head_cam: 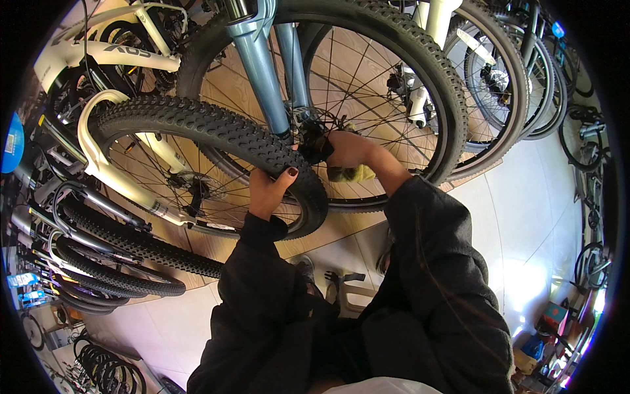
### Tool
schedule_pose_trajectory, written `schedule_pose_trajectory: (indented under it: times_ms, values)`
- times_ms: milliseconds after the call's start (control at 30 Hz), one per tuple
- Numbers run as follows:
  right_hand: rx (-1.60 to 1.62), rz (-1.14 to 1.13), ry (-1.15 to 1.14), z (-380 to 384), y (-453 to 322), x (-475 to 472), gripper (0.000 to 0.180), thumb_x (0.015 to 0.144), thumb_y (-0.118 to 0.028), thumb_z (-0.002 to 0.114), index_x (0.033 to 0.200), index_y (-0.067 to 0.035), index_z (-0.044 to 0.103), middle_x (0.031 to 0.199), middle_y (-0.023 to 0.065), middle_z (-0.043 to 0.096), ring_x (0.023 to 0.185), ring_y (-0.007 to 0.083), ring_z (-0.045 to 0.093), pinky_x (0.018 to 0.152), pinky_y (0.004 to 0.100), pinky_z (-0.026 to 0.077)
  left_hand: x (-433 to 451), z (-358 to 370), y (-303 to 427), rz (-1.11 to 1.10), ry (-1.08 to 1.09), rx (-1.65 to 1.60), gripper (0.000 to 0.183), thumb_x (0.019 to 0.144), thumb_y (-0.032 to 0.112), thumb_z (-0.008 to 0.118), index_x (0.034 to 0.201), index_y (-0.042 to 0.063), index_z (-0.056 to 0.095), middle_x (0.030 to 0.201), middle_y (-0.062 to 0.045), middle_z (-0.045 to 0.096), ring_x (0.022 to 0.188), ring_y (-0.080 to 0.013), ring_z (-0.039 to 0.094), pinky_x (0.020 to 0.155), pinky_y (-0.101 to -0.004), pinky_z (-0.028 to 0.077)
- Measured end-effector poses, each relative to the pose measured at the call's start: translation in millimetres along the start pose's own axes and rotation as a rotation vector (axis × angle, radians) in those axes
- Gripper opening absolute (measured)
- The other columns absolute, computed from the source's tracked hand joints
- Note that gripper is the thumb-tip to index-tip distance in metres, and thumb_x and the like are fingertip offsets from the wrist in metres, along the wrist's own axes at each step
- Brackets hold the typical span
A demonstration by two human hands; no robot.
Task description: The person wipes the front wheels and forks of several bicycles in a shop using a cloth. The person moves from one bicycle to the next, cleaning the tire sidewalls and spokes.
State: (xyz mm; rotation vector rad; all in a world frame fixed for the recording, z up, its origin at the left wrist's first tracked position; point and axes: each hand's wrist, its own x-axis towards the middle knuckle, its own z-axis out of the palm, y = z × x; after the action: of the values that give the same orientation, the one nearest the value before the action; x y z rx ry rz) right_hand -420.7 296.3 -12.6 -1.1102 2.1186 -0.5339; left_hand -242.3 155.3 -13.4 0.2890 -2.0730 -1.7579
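Observation:
My left hand grips the knobby tyre of a bicycle with a cream fork, the thumb lying over the tread. Beside it, my right hand reaches to the lower end of a blue suspension fork, near the wheel hub and brake disc; its fingers are mostly hidden and hold something dark that I cannot make out. A yellowish-green cloth hangs just below my right hand, and whether the hand holds it I cannot tell. The blue fork's large wheel surrounds that hand.
More bicycles stand close by, with a white fork at the right and stacked tyres at the left. Below, a shoe rests on the tiled floor. Black coiled items lie at the lower left, and boxes at the lower right.

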Motion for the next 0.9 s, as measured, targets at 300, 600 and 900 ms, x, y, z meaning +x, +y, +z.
schedule_pose_trajectory:
  times_ms: [300,600,900]
  values:
    - [0.087,-0.042,0.34,-25.1,-1.1,-76.0,0.046,0.073,-0.012,0.062,0.118,-0.005,0.059,0.095,0.0171,0.068,0.088,0.0311,0.066,0.08,0.0384,0.052,-1.0,-3.4,-1.9,-0.061,0.024,-0.069,0.05,0.081,0.031,0.073,0.115,-0.003,0.061,0.112,-0.008,0.064,0.095,-0.0131,0.058,0.085,-0.0282,0.046]
    - [-0.082,-0.411,0.763,48.4,-15.6,-12.3,0.054,0.081,-0.01,0.059,0.133,-0.009,0.045,0.123,0.012,0.057,0.09,0.0326,0.064,0.075,0.0372,0.054,-0.8,-0.9,-5.1,-0.045,0.049,-0.19,0.046,0.08,0.029,0.073,0.113,-0.001,0.063,0.106,-0.007,0.064,0.091,-0.0124,0.058,0.079,-0.0276,0.047]
    - [-0.188,-0.246,0.756,135.7,31.4,-13.4,0.05,0.078,-0.02,0.063,0.127,-0.021,0.052,0.114,0.003,0.061,0.077,0.0253,0.066,0.055,0.0366,0.053,-8.4,-3.0,-0.9,-0.108,0.117,-0.076,0.041,0.078,0.034,0.074,0.095,-0.001,0.063,0.089,-0.004,0.064,0.083,-0.012,0.057,0.073,-0.028,0.046]
